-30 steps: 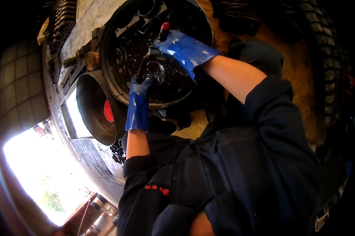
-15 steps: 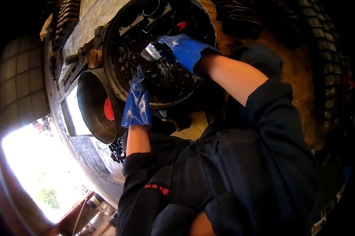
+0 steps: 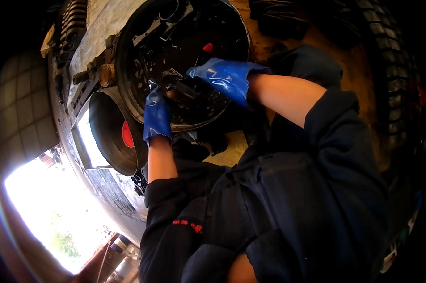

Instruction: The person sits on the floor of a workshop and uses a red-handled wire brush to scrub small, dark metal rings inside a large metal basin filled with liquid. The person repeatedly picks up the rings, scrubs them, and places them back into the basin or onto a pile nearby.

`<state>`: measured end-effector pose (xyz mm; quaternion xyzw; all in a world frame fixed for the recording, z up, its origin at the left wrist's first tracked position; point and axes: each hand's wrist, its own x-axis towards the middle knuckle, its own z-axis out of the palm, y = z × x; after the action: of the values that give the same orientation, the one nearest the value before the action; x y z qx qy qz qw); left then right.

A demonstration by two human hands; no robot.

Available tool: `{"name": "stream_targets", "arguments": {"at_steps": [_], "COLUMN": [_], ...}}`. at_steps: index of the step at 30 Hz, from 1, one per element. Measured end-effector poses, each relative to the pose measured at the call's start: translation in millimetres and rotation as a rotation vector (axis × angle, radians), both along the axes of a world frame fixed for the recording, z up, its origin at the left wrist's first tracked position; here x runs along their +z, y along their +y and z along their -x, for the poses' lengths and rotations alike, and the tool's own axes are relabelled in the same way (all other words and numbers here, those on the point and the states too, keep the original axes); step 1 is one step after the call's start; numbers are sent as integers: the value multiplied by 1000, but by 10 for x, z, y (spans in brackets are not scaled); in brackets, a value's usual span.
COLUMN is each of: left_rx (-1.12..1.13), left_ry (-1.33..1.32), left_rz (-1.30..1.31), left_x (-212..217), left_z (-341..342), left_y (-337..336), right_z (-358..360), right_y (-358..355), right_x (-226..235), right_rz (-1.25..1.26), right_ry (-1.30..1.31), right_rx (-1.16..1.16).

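Grips red-tipped brush (image 3: 207, 47) in right hand (image 3: 220, 75), inside round dark basin (image 3: 184, 127), presumably to contain any mess, with left hand (image 3: 155, 97) near brush (whether holding anything, impossible to tell).

Ribbed tyre (image 3: 395, 78) far right, gridded panel (image 3: 26, 96) above bright opening (image 3: 47, 203), left

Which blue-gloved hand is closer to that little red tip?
The right hand: the red tip shows just above it in the picture. The left hand is farther off, lower and to the left.
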<state>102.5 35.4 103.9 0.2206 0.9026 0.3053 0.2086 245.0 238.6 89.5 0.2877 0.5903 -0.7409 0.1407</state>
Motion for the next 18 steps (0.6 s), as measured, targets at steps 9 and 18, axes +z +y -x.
{"name": "stream_targets", "arguments": {"at_steps": [9,18], "left_rx": [186,35], "left_ry": [-165,128], "left_rz": [-116,393], "left_x": [116,-186], "left_z": [-303,226], "left_y": [304,266], "right_z": [466,728], "right_y": [61,-103], "right_x": [-429,-337], "right_rz": [-396,-883], "right_ry": [-43,105], "right_rx": [152,642]}}
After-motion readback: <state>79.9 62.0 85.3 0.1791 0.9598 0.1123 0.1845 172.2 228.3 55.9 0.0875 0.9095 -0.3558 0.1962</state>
